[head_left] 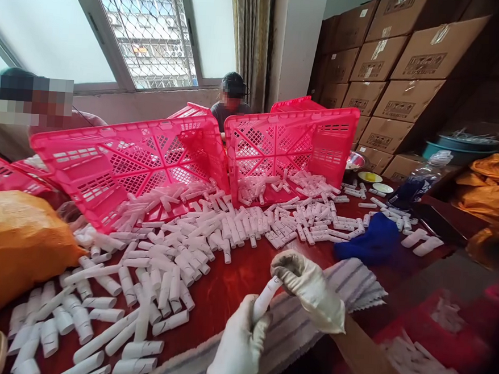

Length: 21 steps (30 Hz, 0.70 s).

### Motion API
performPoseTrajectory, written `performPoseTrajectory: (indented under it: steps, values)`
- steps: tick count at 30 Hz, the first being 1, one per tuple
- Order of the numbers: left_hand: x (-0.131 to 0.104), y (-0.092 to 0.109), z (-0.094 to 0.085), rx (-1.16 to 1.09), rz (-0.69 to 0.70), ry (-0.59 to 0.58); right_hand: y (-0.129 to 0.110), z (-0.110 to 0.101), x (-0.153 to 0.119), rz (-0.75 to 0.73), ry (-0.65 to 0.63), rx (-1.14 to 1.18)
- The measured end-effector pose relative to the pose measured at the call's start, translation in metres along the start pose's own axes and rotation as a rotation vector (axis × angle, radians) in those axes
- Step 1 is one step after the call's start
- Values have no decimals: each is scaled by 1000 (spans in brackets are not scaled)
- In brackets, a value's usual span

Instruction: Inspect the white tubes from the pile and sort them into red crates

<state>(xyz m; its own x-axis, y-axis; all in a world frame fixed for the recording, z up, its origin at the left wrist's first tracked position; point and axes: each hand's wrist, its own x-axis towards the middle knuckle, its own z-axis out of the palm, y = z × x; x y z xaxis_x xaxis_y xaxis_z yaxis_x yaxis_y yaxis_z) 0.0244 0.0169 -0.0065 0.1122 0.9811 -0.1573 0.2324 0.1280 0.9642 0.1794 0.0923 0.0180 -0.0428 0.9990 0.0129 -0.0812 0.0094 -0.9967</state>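
Note:
My left hand (241, 340), in a white glove, is wrapped round the lower part of a small white paper roll (266, 298) held at a slant. The gloved fingers of my right hand (306, 285) pinch the upper end of the same roll, where a dark mark shows. Below both hands a grey striped towel (284, 330) lies along the front edge of the red-brown table (221, 285). Many similar white rolls (171, 323) are spread over the table, to the left and ahead of my hands.
Pink plastic baskets (149, 157) lie tipped on their sides, rolls spilling out. An orange sack (18, 250) stands left; a blue cloth (372, 239) and a bottle (421, 179) are to the right. Two people sit across the table. Cardboard boxes (367, 98) are stacked behind.

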Motion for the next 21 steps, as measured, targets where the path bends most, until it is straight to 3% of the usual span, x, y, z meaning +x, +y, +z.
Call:
performPoseTrajectory:
  steps: [5,9,14,17,21]
  values:
    - [-5,8,-1,56,-16,-18,10,8,-6,-42,-108,-133]
    - [-4,10,4,94,-29,-41,11,14,-19,-68,-90,-179]
    - [-3,5,12,248,-49,173,24,16,-22,-147,64,-247]
    - [-2,0,13,-20,-65,92,22,24,-27,-213,78,-263]
    - [0,-5,9,-614,-263,-224,7,29,-34,-134,-139,-155]
